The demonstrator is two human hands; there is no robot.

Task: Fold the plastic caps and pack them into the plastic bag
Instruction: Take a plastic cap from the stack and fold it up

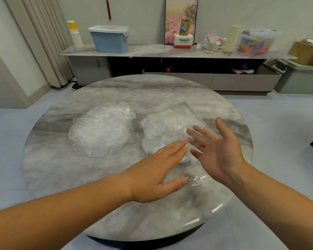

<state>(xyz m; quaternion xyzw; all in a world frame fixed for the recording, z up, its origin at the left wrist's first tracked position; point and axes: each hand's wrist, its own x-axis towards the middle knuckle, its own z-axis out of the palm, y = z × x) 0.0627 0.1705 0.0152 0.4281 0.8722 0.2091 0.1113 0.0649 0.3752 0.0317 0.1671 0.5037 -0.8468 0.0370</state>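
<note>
A heap of crumpled clear plastic caps (pixel 101 129) lies on the left half of the round marble table (pixel 65 177). To its right lies a clear plastic bag (pixel 170 129) with a small white label, holding more crumpled caps. My left hand (pixel 155 170) lies flat, fingers straight, on the near end of the bag. My right hand (pixel 217 147) is spread open, palm turned left, with its fingertips at or just inside the bag's clear film. Neither hand grips anything.
Behind the table runs a low marble-topped cabinet (pixel 152 51) with a blue bin (pixel 109 39), stacked paper cups (pixel 75 35), a Panasonic box (pixel 183 41), a cream bottle (pixel 230 38) and a clear storage box (pixel 257 40). A green crate (pixel 300 78) stands on the floor at right.
</note>
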